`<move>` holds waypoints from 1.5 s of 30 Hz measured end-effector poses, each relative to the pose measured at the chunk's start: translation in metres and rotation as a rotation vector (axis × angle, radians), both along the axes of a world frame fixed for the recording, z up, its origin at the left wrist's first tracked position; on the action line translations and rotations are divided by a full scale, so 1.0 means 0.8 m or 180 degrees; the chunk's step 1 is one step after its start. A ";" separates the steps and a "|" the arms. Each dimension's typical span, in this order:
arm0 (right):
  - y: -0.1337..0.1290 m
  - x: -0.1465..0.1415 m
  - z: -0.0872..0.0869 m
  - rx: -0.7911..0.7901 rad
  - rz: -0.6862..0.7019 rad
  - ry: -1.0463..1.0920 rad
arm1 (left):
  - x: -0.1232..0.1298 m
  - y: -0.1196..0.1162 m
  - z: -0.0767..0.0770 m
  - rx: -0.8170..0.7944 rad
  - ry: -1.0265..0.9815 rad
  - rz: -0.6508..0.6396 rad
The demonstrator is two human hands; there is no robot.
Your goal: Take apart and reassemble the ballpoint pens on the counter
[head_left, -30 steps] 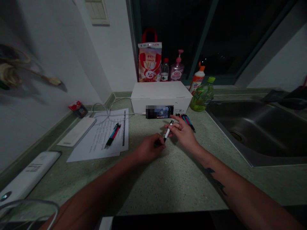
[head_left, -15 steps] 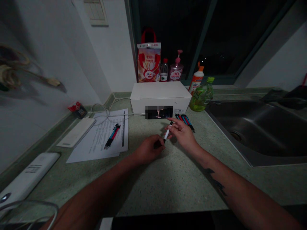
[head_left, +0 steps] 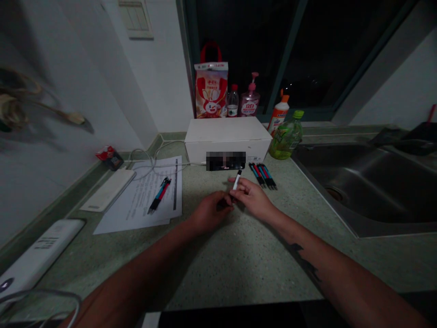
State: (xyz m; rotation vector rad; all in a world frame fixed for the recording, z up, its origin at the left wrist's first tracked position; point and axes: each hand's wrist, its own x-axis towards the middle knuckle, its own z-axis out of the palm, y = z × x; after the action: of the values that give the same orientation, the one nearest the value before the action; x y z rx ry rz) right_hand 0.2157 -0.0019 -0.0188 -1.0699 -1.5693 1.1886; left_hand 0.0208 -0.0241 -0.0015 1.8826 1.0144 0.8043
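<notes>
My right hand [head_left: 253, 198] pinches a white pen with a black tip [head_left: 237, 179] between thumb and fingers, just in front of the propped phone [head_left: 226, 161]. My left hand [head_left: 210, 211] sits beside it, its fingers curled around a small dark item [head_left: 224, 204]. The fingers hide most of that item, and I cannot tell whether it belongs to the pen. A row of several black pens with red and blue barrels [head_left: 262, 176] lies to the right of my right hand, not touching it.
A white box [head_left: 227, 139] stands behind the phone, with bottles and a printed bag [head_left: 210, 89] beyond it. To the left lie papers [head_left: 138, 200] with a pen [head_left: 159, 196] and a cable. A steel sink [head_left: 358, 191] is set into the counter at right.
My right hand has moved down and left, closing its spread fingers around the white pen. The two hands are closer together, and the row of pens shows more fully.
</notes>
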 end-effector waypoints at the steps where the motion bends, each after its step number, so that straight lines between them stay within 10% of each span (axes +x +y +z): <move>1: 0.002 0.004 0.001 0.0074 -0.0083 -0.0146 | 0.000 0.000 0.000 0.0062 0.0063 0.0028; 7: 0.024 0.063 0.022 0.0894 -0.1701 -0.1996 | -0.004 0.006 -0.005 0.0408 0.0229 0.0300; 12: 0.039 0.108 0.030 0.0350 -0.2356 -0.3026 | -0.009 0.011 -0.008 0.0466 0.0279 0.0353; 25: 0.043 0.115 0.024 -0.0236 -0.2121 -0.3710 | -0.016 0.018 -0.009 0.0741 0.0494 0.0470; 35: 0.039 0.111 0.027 0.0070 -0.2187 -0.3799 | -0.104 0.058 0.045 0.0860 0.3739 0.2161; 45: 0.033 0.103 0.031 0.0386 -0.2190 -0.3726 | -0.121 0.057 0.044 0.0312 0.3996 0.2316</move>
State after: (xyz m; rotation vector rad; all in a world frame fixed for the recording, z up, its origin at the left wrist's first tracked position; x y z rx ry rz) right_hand 0.2978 0.0245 0.0063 -2.1795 -1.7452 -0.1006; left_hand -0.0758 0.0216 0.0336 2.0539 2.5349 -0.1130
